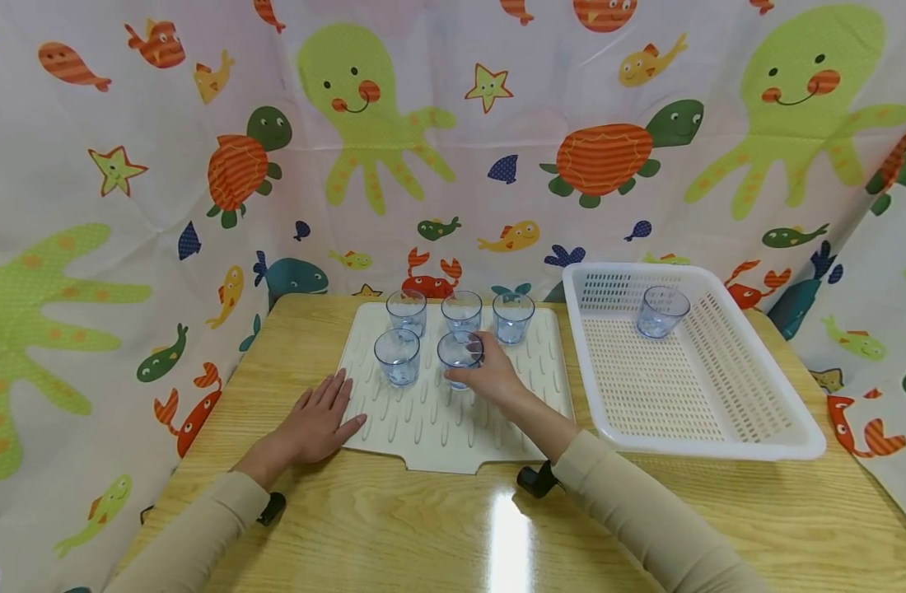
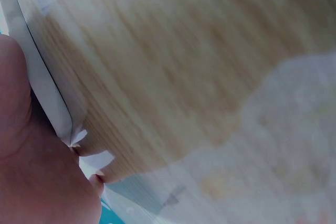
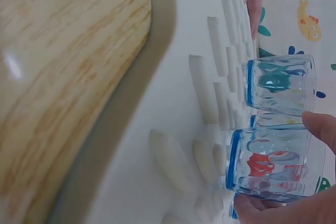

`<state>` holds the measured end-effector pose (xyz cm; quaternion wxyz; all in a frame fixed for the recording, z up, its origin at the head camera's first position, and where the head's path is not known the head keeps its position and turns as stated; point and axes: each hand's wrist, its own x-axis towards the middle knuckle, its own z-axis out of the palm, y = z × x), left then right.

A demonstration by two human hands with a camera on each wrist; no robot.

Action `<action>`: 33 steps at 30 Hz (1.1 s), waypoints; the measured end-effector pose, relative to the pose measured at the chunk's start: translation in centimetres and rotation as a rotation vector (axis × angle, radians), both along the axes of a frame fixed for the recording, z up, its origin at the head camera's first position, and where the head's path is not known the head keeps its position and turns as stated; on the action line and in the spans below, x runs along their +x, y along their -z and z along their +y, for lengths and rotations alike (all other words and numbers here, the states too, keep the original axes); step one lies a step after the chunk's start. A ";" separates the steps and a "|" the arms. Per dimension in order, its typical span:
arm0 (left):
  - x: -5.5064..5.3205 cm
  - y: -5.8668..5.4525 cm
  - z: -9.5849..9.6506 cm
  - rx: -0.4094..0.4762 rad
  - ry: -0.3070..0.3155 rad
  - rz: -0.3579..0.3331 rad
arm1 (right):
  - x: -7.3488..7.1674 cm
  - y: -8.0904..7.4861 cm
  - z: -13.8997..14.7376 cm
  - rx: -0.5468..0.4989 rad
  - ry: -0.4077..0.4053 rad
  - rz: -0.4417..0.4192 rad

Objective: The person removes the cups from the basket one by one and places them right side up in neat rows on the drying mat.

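My right hand [image 1: 488, 369] grips a clear, blue-tinted glass [image 1: 460, 354] by its sides, thumb and fingers around it. The glass stands upright at a white ridged draining board [image 1: 445, 449]; in the right wrist view its blue base [image 3: 232, 160] is close to the board, and I cannot tell whether it touches. Next to it on the left is another glass [image 1: 398, 358]. Behind them several matching glasses form a row, among them one at the right end [image 1: 512, 318]. My left hand [image 1: 321, 420] lies flat with fingers extended at the board's left edge.
A white slotted plastic basket [image 1: 720, 449] sits to the right of the board, with one glass [image 1: 662, 313] inside near its back. The wooden table [image 1: 394, 527] runs up to a curtain [image 1: 438, 181] printed with sea animals, which encloses the back and both sides.
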<state>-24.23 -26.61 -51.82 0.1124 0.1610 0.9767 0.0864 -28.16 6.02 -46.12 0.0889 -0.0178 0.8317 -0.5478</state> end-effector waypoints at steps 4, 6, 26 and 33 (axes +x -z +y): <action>0.1 -0.2 0.1 -0.005 0.001 0.001 | 0.0 0.0 -0.1 -0.002 -0.003 -0.004; 0.1 -0.3 0.2 -0.006 -0.001 0.000 | 0.0 0.0 -0.2 -0.005 -0.005 0.000; 0.1 -0.7 0.4 0.003 0.000 -0.008 | 0.8 -0.4 0.5 -0.040 0.013 -0.009; 0.2 -0.4 0.2 0.014 -0.002 -0.009 | 2.6 -0.8 1.4 -0.009 -0.004 0.045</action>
